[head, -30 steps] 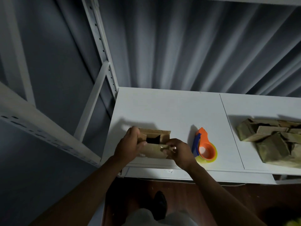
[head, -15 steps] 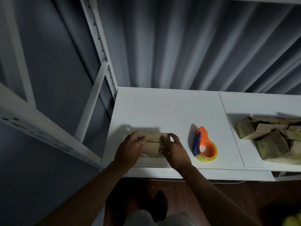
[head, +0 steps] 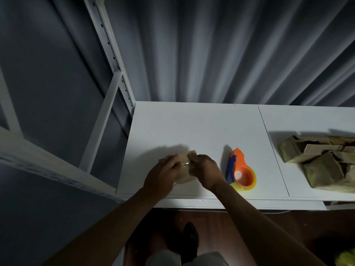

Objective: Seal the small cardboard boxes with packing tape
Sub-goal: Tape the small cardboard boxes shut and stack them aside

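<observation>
- The white counter (head: 192, 127) runs across your view, split by a seam into two panels, with a grey pleated curtain (head: 211, 50) behind it and a white metal rack (head: 107, 54) rising at its left end.
- On the right panel lies a heap of flattened and folded cardboard boxes (head: 324, 164), well apart from your hands.
- The small cardboard box (head: 185, 169) sits near the front edge of the left panel, its flaps folded down, with both your hands on it.
- Your left hand (head: 163, 173) lies over the box's left side, fingers curled over its top; that grip is closed on the box.
- Your right hand (head: 206, 170) holds the box's right side, fingers bent over the top edge, so this grip is closed on the box too.
- The tape dispenser (head: 240, 169), orange and blue with a yellow-tinted roll, lies on the counter just beside your right hand, apart from it.
- A faint shiny streak crosses the box top between your hands; it may be tape, but the dim light leaves that unclear.
</observation>
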